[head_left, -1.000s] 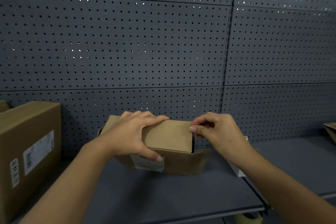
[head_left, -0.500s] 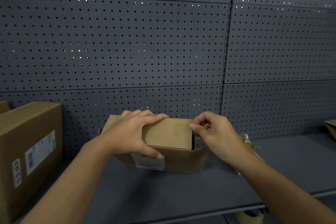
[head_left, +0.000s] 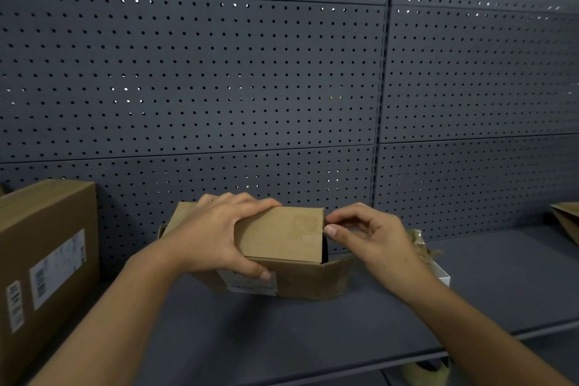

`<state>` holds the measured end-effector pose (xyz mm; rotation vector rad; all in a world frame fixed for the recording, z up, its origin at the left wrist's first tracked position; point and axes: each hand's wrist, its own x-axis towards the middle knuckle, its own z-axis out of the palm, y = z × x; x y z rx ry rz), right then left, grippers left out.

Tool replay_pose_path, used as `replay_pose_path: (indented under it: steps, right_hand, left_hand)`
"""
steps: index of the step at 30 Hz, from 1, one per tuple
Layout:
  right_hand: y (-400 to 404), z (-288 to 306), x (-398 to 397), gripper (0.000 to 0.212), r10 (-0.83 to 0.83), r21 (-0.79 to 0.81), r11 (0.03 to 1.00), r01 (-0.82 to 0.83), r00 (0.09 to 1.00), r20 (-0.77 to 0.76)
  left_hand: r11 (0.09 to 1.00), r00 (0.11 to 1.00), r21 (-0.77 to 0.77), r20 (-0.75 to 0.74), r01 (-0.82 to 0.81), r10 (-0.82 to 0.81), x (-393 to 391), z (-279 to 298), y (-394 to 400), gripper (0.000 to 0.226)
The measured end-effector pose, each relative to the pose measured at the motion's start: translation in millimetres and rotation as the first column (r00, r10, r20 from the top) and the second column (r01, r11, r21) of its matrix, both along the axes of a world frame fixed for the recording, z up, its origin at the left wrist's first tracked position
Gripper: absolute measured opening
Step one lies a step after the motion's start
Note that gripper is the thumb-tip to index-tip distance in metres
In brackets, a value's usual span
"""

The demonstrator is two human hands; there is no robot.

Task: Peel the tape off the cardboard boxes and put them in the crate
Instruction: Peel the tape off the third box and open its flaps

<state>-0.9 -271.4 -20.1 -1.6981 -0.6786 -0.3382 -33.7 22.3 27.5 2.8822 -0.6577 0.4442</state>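
Head view shows the left hand (head_left: 216,235) clamped over the top of the small cardboard box (head_left: 282,238) on the grey shelf (head_left: 313,332), thumb down its front, likely bracing it while the right hand (head_left: 372,235) pinches at the box's upper right edge, probably working a tape end loose. No tape strip is clearly visible between the fingertips, the crate is out of sight, and the larger box (head_left: 47,260) at left is cut off by the frame.

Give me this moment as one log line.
left hand holds small box top | right hand pinches at its right edge | box on shelf | crate unseen
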Motion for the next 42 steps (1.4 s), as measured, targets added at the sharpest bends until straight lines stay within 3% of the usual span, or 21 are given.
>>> replay_pose_path:
  steps: [8, 12, 17, 21, 23, 26, 34, 42]
  right_hand:
    - [8, -9, 4, 0.01, -0.041, 0.122, 0.992, 0.046, 0.998, -0.046]
    - [10, -12, 5, 0.005, -0.085, 0.076, 0.994, 0.081, 0.995, 0.048]
    - [3, -3, 5, 0.006, -0.062, 0.015, 0.998, 0.062, 0.997, 0.036]
    - [1, 22, 0, 0.014, -0.039, -0.169, 0.982, 0.081, 0.971, 0.238]
    - [4, 31, 1, 0.024, -0.039, -0.358, 0.919, 0.167, 0.94, 0.339]
    - [7, 38, 5, 0.028, -0.053, -0.496, 0.822, 0.278, 0.907, 0.419]
    - [3, 76, 13, 0.016, 0.071, -0.704, 0.676, 0.216, 0.932, 0.354]
    - [-4, 74, 15, 0.014, 0.162, -0.724, 0.655, 0.214, 0.897, 0.411]
  left_hand:
    - [1.0, 1.0, -0.005, -0.005, 0.0, 0.0, -2, -1, -1, 0.104]
    - [1.0, 1.0, -0.012, -0.021, -0.009, 0.009, 0, 1, -2, 0.104]
    - [0.999, 0.999, 0.003, -0.019, -0.034, 0.034, 1, 0, -7, 0.108]
    - [0.995, 0.996, 0.041, 0.036, -0.087, 0.086, 3, -5, -17, 0.114]
    - [0.994, 0.994, 0.037, 0.037, -0.101, 0.099, 5, -4, -20, 0.114]
    - [0.993, 0.993, 0.047, 0.042, -0.111, 0.109, 7, -3, -22, 0.113]
    - [0.994, 0.996, 0.05, 0.013, -0.094, 0.093, 9, 0, -19, 0.112]
    - [0.996, 0.997, 0.047, -0.008, -0.074, 0.074, 9, 3, -16, 0.112]
